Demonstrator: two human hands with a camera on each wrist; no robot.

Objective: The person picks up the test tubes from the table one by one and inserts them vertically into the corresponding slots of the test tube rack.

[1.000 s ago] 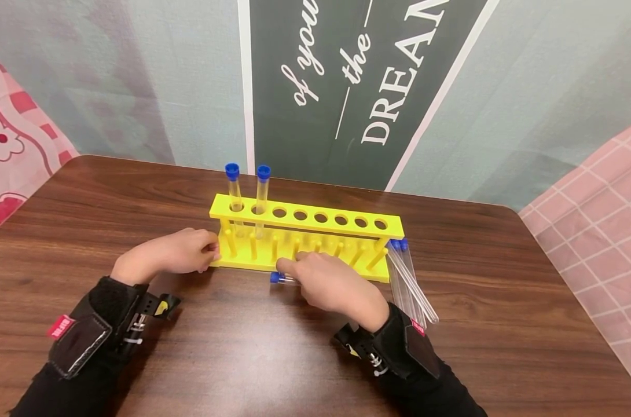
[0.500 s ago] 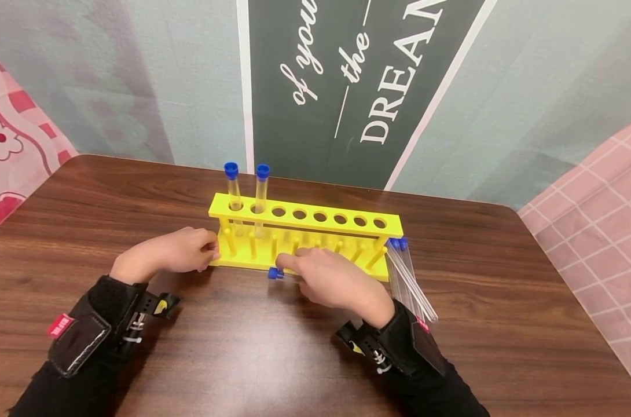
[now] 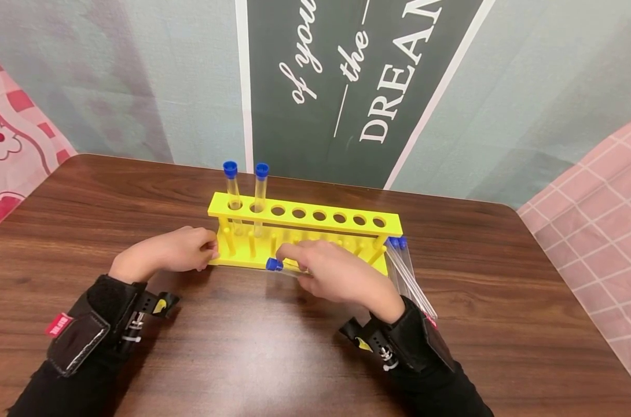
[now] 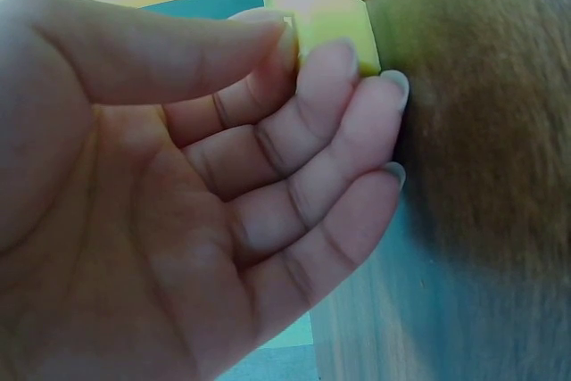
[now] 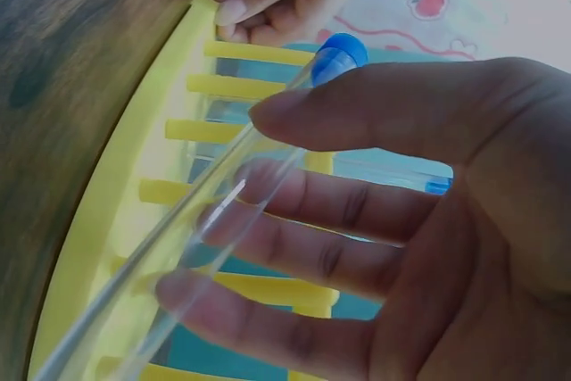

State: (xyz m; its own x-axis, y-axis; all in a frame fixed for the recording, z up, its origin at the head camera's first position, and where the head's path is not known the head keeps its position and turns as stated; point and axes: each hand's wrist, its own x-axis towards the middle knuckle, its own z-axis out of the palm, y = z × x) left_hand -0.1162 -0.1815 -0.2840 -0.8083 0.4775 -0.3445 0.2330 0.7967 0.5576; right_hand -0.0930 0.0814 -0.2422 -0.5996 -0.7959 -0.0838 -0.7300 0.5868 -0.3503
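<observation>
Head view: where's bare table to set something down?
Bare table: between the forearms, left of the left hand, right of the lying tubes. Crowded: the front of the yellow rack, where the right hand holds a tube, and the rack's right end.

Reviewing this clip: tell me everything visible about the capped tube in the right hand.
The tube is slim, smooth and transparent, like clear plastic or glass, with a blue cap on one end. No contents show. The right hand holds it between thumb and fingers, in front of the yellow rack. It is tilted, capped end toward the person's left. Its far end is out of sight; whether it touches the rack is unclear.
</observation>
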